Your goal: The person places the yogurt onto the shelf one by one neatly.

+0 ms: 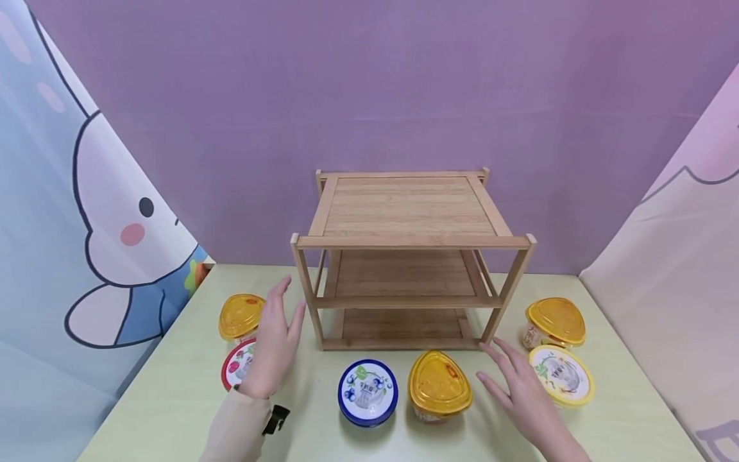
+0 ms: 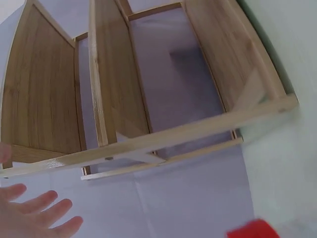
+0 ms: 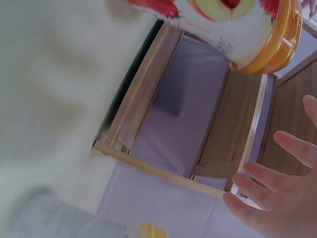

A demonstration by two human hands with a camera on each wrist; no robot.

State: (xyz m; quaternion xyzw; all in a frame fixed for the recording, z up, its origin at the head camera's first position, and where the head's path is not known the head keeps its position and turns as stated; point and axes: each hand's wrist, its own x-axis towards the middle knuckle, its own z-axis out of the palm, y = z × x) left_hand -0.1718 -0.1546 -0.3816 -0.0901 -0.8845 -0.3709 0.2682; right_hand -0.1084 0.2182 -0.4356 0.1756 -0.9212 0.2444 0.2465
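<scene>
A three-tier wooden rack [image 1: 410, 276] stands against the purple backdrop, its shelves bare. My left hand [image 1: 276, 346] is raised near the rack's left front post, fingers extended, holding nothing; it partly hides a red-rimmed tub [image 1: 233, 366] and an orange-lidded cup [image 1: 238, 316]. At the rack's right front foot, my right hand [image 1: 522, 394] hovers with spread fingers. Between the hands sit a blue-rimmed tub [image 1: 368, 393] and an orange-lidded cup [image 1: 439, 385] with fruit pictures on its side, seen in the right wrist view.
Right of my right hand, a yellow-rimmed tub [image 1: 562, 375] and another orange-lidded cup [image 1: 555, 322] stand close together. The pale green table [image 1: 173, 410] is bordered by a cartoon-print curtain [image 1: 127, 212] on the left and a pale curtain [image 1: 681, 289] on the right.
</scene>
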